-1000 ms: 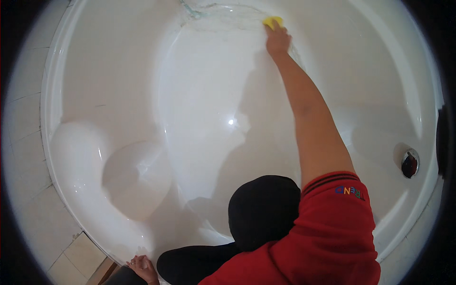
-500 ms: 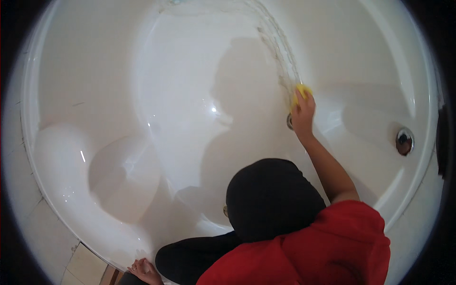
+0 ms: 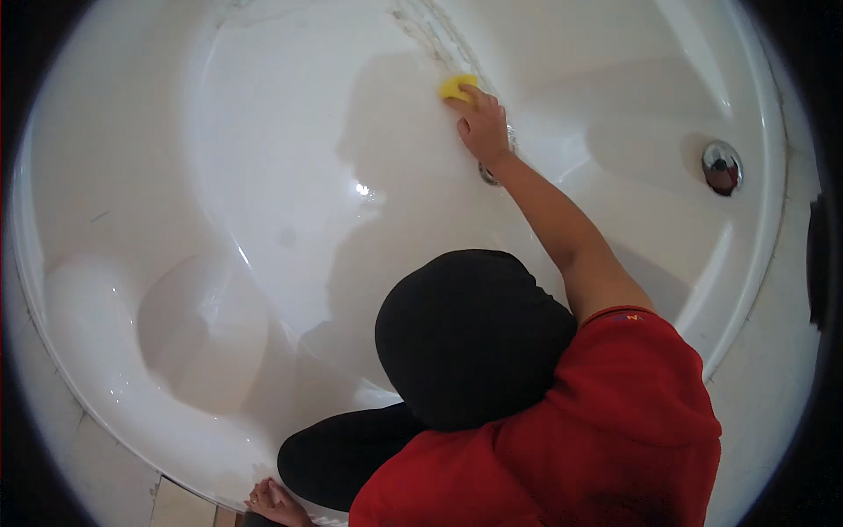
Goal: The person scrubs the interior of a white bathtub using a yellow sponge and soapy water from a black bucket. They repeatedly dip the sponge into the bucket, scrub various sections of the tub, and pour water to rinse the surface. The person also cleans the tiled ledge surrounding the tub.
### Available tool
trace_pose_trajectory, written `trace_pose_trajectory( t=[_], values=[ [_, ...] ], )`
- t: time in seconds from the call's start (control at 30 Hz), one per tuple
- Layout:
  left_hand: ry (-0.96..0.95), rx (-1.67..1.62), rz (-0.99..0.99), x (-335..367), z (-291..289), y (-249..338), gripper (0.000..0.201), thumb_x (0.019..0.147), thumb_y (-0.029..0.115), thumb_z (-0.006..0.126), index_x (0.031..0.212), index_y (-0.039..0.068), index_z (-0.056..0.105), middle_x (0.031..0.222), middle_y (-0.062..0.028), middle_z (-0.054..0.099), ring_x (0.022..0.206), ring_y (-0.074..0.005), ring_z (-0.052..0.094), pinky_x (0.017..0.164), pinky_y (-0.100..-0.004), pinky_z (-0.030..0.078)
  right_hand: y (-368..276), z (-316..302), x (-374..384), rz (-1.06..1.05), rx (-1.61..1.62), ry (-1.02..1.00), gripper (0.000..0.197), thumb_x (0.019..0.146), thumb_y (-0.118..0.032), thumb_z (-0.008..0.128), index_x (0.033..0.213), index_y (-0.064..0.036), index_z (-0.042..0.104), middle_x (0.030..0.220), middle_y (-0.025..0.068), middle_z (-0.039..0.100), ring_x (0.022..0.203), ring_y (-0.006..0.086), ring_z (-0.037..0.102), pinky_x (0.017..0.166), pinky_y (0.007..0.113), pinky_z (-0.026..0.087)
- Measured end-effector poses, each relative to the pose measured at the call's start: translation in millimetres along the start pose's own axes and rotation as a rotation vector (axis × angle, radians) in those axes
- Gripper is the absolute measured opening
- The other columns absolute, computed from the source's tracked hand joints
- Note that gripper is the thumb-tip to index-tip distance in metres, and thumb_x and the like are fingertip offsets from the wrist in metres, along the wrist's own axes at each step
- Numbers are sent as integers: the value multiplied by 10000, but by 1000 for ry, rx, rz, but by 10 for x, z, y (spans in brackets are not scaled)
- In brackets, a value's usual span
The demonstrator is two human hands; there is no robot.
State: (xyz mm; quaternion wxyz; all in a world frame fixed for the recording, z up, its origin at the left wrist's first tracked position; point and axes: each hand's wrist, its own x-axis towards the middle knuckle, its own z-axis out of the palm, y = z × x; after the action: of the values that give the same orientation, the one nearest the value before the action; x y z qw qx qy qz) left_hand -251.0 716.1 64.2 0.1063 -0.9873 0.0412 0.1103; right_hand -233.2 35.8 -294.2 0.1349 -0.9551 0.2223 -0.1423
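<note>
A yellow sponge (image 3: 458,87) is in my right hand (image 3: 486,126), pressed against the floor of a white bathtub (image 3: 290,132). Brownish, wet streaks (image 3: 430,35) run along the curved edge of the tub floor, just beyond the sponge. Under my right wrist, a round metal drain (image 3: 489,174) shows in part. At the lower left, my left hand (image 3: 277,504) rests by the tub's near rim beside my leg. Its fingers are apart and nothing shows in them.
A round chrome fitting (image 3: 722,167) sits on the right wall of the tub. Moulded seat hollows (image 3: 202,334) shape the left side. My black-clad knee (image 3: 474,334) blocks part of the near tub. Pale tiles (image 3: 97,457) border the rim.
My right hand has moved the sponge farther along the streaks, away from the drain and to the left. The view has shifted, while my left hand stays by the rim.
</note>
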Motion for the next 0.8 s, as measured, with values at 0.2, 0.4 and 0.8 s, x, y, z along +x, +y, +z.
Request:
trace_pose_trajectory(
  t=[0.2,0.4,0.8],
  values=[
    [-20,92,156,103,-81,102,303,913,303,586,877,20,685,837,-145,655,805,-325,619,859,-493,409,261,-590,-493,96,-41,-214,353,780,-76,569,1087,-208,685,1226,64,573,1061,288,524,893,432,415],
    [-44,160,259,133,-200,110,458,921,421,562,910,-10,718,828,-197,704,703,-381,667,682,-493,533,847,-1518,-518,398,-581,134,286,818,-82,546,1048,-205,663,1240,61,559,1140,293,497,870,492,384],
    [-455,243,-203,141,-420,454,481,970,452,456,1220,86,641,1273,-161,589,1213,-346,492,1065,-468,358,927,-1214,-786,-4,-442,69,196,801,-89,555,928,-179,674,1069,59,608,1057,242,534,791,436,383]
  ],
)
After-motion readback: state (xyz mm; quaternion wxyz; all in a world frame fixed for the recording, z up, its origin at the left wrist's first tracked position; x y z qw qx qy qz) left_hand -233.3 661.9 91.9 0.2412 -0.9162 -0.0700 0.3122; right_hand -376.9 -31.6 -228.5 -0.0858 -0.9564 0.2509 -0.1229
